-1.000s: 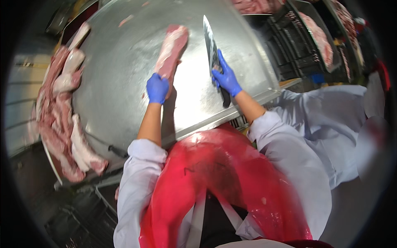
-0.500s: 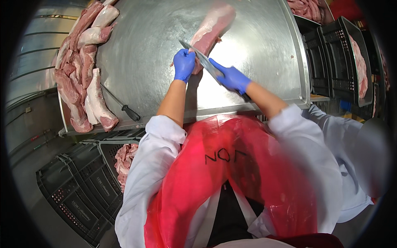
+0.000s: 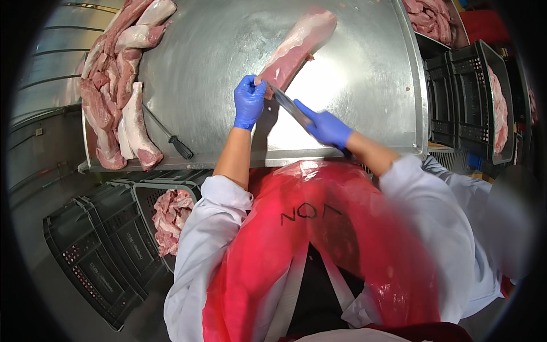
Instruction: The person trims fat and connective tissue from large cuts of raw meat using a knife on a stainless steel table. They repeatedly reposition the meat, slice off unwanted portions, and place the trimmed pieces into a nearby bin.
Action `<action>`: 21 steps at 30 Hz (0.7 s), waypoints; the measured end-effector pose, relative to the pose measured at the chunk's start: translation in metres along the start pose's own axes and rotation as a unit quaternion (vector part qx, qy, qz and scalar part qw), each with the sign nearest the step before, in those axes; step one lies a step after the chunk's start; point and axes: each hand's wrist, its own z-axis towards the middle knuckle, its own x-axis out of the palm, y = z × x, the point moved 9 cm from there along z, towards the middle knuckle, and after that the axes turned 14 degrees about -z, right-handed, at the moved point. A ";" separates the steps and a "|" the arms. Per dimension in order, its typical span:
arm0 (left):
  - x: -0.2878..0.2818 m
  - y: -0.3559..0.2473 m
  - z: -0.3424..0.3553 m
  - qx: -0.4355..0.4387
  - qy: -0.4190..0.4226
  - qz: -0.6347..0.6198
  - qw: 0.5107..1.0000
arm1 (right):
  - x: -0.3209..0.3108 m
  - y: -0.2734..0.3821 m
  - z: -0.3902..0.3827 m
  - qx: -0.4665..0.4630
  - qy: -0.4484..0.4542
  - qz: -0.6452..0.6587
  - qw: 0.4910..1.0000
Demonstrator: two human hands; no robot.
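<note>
A long strip of pink meat with a pale fat layer [image 3: 297,48] lies slantwise on the steel table [image 3: 211,62]. My left hand [image 3: 249,103], in a blue glove, is closed on the near end of this meat, its fingertips pinched at the edge. In my right hand [image 3: 329,127], also blue-gloved, is a knife [image 3: 289,107], gripped by the handle. The blade points up and left, its tip by the meat's near end and the left fingers. The knife's handle is mostly hidden by the right hand.
Several meat strips [image 3: 109,85] are piled along the table's left side. A dark-handled sharpening steel [image 3: 180,146] lies beside them. Below left stands a grey crate [image 3: 102,245] with meat trimmings [image 3: 171,219]. At right are dark crates [image 3: 458,97] and a container of meat [image 3: 430,20].
The knife has drawn back down and right, so its tip no longer reaches past the left hand. My left hand stays at the meat's near end; the whole view has shifted slightly.
</note>
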 end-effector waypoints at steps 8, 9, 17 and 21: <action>-0.065 -0.063 -0.032 0.065 -0.136 -0.060 0.987 | -0.003 0.053 0.017 0.041 0.145 0.008 0.989; -0.075 -0.078 -0.039 0.085 -0.126 -0.113 0.982 | 0.013 0.039 -0.001 -0.035 0.101 -0.014 0.994; -0.204 -0.271 -0.236 0.081 -0.316 0.092 0.941 | -0.059 -0.037 0.006 0.057 -0.056 0.220 0.972; -0.309 -0.267 -0.359 -0.112 -0.395 0.271 0.871 | -0.112 -0.106 0.028 0.090 -0.223 0.134 0.961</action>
